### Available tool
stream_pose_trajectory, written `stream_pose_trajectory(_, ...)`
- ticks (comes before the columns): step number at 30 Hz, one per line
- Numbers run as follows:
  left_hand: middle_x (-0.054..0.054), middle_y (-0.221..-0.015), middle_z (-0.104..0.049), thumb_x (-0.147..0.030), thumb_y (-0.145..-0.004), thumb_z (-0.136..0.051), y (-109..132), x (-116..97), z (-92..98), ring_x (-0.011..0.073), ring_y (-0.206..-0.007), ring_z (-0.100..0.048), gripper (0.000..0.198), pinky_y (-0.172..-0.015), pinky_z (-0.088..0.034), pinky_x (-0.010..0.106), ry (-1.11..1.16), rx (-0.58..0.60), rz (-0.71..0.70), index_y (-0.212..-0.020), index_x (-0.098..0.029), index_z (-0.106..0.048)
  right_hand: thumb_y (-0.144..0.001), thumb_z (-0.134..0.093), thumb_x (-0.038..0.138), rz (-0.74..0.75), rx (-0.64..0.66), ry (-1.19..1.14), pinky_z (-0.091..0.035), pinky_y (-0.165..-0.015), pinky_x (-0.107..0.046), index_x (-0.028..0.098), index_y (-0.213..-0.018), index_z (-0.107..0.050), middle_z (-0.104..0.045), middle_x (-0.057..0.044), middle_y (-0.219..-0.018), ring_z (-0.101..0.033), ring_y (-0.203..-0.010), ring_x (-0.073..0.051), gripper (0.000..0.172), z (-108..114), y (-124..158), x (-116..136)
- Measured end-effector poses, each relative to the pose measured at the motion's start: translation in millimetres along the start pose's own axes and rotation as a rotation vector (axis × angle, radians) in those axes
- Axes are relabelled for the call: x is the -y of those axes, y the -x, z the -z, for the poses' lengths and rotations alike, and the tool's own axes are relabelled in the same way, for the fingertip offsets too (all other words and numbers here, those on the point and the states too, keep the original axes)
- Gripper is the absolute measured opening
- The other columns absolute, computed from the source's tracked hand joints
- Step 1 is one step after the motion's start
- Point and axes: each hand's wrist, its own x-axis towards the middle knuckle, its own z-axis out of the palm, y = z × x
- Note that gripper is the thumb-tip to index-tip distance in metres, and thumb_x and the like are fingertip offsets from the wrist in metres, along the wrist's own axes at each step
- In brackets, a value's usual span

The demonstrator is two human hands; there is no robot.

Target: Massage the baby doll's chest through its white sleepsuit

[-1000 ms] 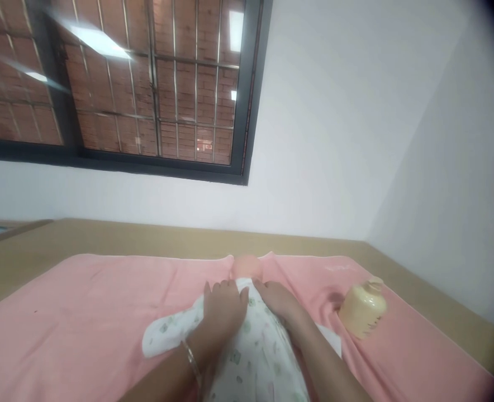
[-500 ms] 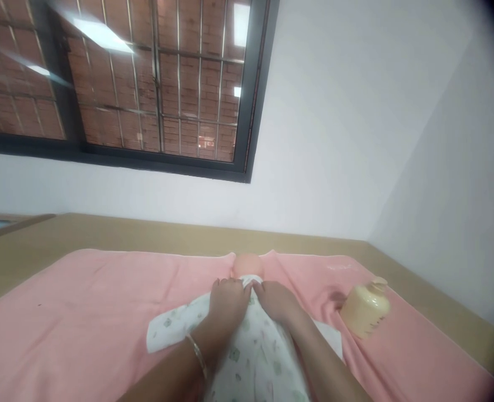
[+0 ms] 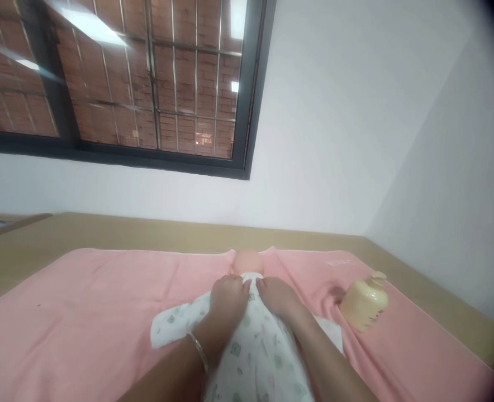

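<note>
A white garment (image 3: pixel 255 346) with a green print lies over a doll, whose rounded head (image 3: pixel 248 261) shows at the garment's top. My left hand (image 3: pixel 230 296) grips the garment's neckline on the left, fingers curled, a bracelet on the wrist. Against the right side of the neckline, my right hand (image 3: pixel 277 296) holds the cloth with its thumb near the front middle. The white sleeves spread out to both sides beneath my forearms. Most of the doll's body is hidden.
A pink towel (image 3: pixel 117 312) covers much of the wooden surface (image 3: pixel 155 231). On its right side stands a yellow pump bottle (image 3: pixel 364 304). A dark-framed window (image 3: pixel 163 159) with bars and white walls are behind.
My thumbs have moved slightly apart at the neckline. The view has shifted a little; both hands keep their hold on the garment.
</note>
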Motion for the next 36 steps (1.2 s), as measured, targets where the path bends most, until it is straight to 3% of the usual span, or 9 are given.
stream_pose_trajectory(4, 0.012, -0.086, -0.066, -0.038, -0.093, -0.027, 2.5, -6.4, 1.6, 0.0242, -0.088, -0.059, 0.046, -0.077, -0.039, 0.034, -0.037, -0.038, 0.003, -0.085, -0.014, -0.065, -0.093, -0.019, 0.041, -0.03, 0.026, -0.092, -0.041, -0.072, -0.03, 0.009, -0.097, -0.066, -0.065, -0.018, -0.103, -0.062, -0.089, -0.023, 0.057, 2.6, -3.6, -4.6)
stream_pose_trajectory(10, 0.01, -0.082, -0.067, -0.05, -0.091, -0.021, -1.0, 7.5, 0.7, 0.0211, -0.074, -0.061, 0.057, -0.066, -0.039, 0.031, 0.123, 0.125, 0.113, -0.079, -0.016, -0.066, -0.092, -0.024, 0.036, 0.001, -0.09, 0.119, -0.041, -0.069, -0.033, 0.014, -0.091, -0.067, -0.067, -0.016, -0.091, -0.062, -0.082, -0.025, 0.048, -2.5, 13.1, 15.9)
stream_pose_trajectory(12, 0.01, -0.083, -0.067, -0.046, -0.092, -0.023, -1.1, 10.0, -1.4, 0.0206, -0.076, -0.06, 0.053, -0.068, -0.038, 0.03, 0.147, 0.083, 0.087, -0.079, -0.017, -0.065, -0.092, -0.023, 0.037, -0.02, -0.109, 0.12, -0.041, -0.072, -0.035, 0.014, -0.094, -0.066, -0.066, -0.017, -0.095, -0.062, -0.087, -0.026, 0.049, -6.5, 8.4, 13.9)
stream_pose_trajectory(18, 0.008, -0.092, -0.067, -0.039, -0.089, -0.033, 1.2, 4.8, -1.4, 0.0218, -0.088, -0.059, 0.038, -0.079, -0.038, 0.031, 0.209, -0.065, 0.03, -0.087, -0.017, -0.065, -0.091, -0.018, 0.052, -0.132, 0.057, -0.152, -0.043, -0.077, -0.034, 0.008, -0.109, -0.063, -0.063, -0.02, -0.11, -0.061, -0.098, -0.027, 0.065, -4.6, -14.7, -13.3)
stream_pose_trajectory(23, 0.011, -0.09, -0.068, -0.052, -0.089, -0.026, -0.2, 11.0, 5.0, 0.0225, -0.079, -0.061, 0.053, -0.067, -0.039, 0.03, 0.249, 0.131, 0.146, -0.085, -0.017, -0.065, -0.091, -0.021, 0.045, -0.096, -0.027, -0.002, -0.042, -0.077, -0.038, 0.012, -0.096, -0.067, -0.066, -0.019, -0.102, -0.062, -0.09, -0.029, 0.057, -0.5, 4.7, 5.6)
stream_pose_trajectory(26, 0.012, -0.088, -0.069, -0.057, -0.088, -0.022, -0.8, 15.3, 4.6, 0.0232, -0.077, -0.061, 0.059, -0.064, -0.038, 0.03, 0.258, 0.168, 0.157, -0.084, -0.017, -0.066, -0.089, -0.027, 0.036, -0.024, -0.146, 0.144, -0.04, -0.08, -0.04, 0.014, -0.087, -0.068, -0.068, -0.016, -0.089, -0.062, -0.085, -0.028, 0.047, -3.2, 15.6, 21.7)
stream_pose_trajectory(29, 0.011, -0.087, -0.069, -0.056, -0.089, -0.023, -0.3, 14.5, 1.8, 0.0223, -0.077, -0.061, 0.058, -0.065, -0.037, 0.03, 0.235, 0.131, 0.156, -0.083, -0.018, -0.066, -0.089, -0.027, 0.036, -0.049, -0.165, 0.135, -0.039, -0.081, -0.041, 0.013, -0.088, -0.068, -0.067, -0.017, -0.09, -0.062, -0.088, -0.029, 0.047, -6.9, 10.3, 19.2)
stream_pose_trajectory(33, 0.009, -0.086, -0.067, -0.046, -0.092, -0.025, 0.6, 7.7, -1.2, 0.0201, -0.079, -0.059, 0.05, -0.07, -0.037, 0.029, 0.156, -0.006, 0.046, -0.078, -0.017, -0.064, -0.09, -0.021, 0.046, -0.126, -0.006, -0.081, -0.043, -0.077, -0.036, 0.009, -0.104, -0.065, -0.064, -0.019, -0.107, -0.061, -0.096, -0.029, 0.058, -4.5, -8.2, -5.0)
stream_pose_trajectory(36, 0.008, -0.086, -0.067, -0.039, -0.092, -0.027, 1.2, 3.9, -1.3, 0.0199, -0.084, -0.058, 0.045, -0.075, -0.037, 0.029, 0.091, -0.071, -0.032, -0.078, -0.018, -0.064, -0.09, -0.021, 0.05, -0.117, 0.029, -0.135, -0.044, -0.074, -0.033, 0.009, -0.11, -0.062, -0.063, -0.018, -0.111, -0.061, -0.096, -0.026, 0.062, 1.4, -8.5, -12.9)
